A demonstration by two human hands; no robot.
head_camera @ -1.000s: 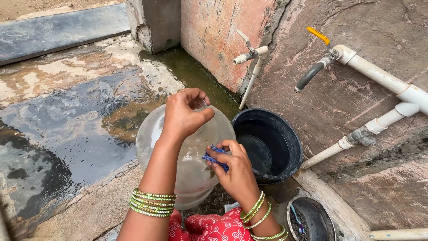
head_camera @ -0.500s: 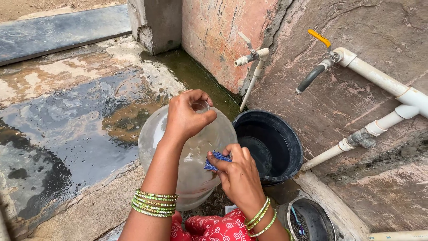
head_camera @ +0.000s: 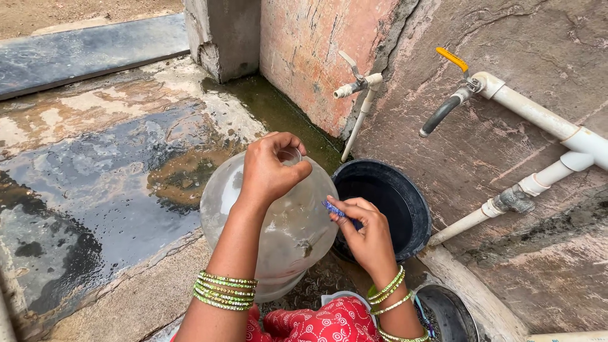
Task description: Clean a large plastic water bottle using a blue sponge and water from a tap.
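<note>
Left hand (head_camera: 269, 168) curled over the mouth of a large clear water jar (head_camera: 278, 234), fingers wrapped on the rim, gripping it. Jar tilted, resting on the wet stone floor (head_camera: 95, 183) just beside a black bucket (head_camera: 415, 209).

Right hand (head_camera: 367, 231) pinches a small blue scrubber (head_camera: 334, 208) between thumb and fingertips, pressed against the jar's right shoulder. Compared with a second ago, the right hand sits a little higher and further right on the jar wall; the scrubber has moved up with it. Left hand grip on the rim unchanged. Jar itself has barely shifted.

Green bangles on both wrists (head_camera: 225, 290). Red patterned cloth (head_camera: 316, 322) at the bottom edge, between the forearms.

Surroundings: white tap (head_camera: 358, 85) on the pink wall above the bucket; second tap with a yellow lever (head_camera: 453, 59) on a white pipe (head_camera: 544, 117) to the right. Part of a second dark round vessel (head_camera: 453, 313) at bottom right, near the right wrist. Dark puddle spread over the floor to the left.
</note>
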